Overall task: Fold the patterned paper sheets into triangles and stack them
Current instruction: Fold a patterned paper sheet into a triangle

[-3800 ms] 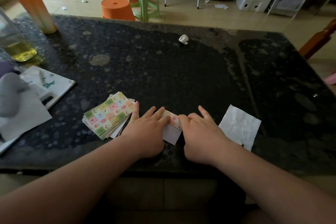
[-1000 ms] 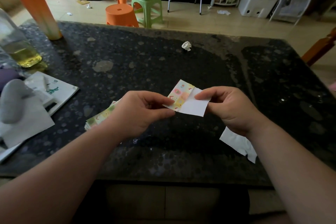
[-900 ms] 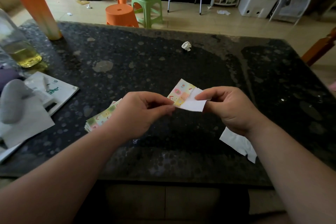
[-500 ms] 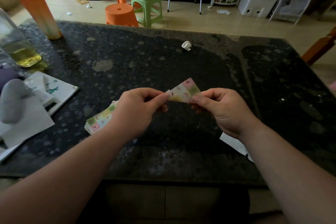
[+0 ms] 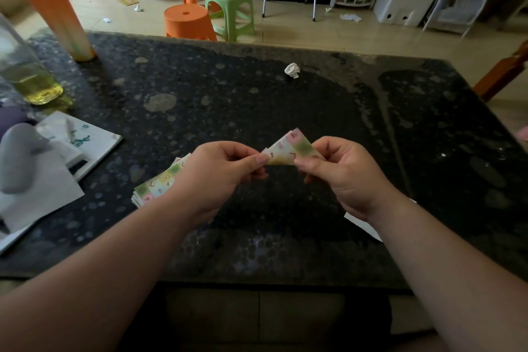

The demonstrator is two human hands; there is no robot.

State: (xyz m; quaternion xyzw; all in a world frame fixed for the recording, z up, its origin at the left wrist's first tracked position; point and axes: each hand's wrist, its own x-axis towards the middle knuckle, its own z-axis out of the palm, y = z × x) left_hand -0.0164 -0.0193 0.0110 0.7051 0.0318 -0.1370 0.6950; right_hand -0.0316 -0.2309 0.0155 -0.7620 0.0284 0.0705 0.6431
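Left hand and right hand raised, fingers curled, pinching between them

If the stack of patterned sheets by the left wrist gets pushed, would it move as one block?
Probably not: the stack of patterned sheets looks loose and fanned at its edges, so sheets would likely slide apart. Thin paper: likely light and floppy when lifted.

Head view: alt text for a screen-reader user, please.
The left hand and right hand pinch a folded patterned paper triangle between them above a dark table. A stack of patterned sheets lies on the table, partly hidden by the left hand.
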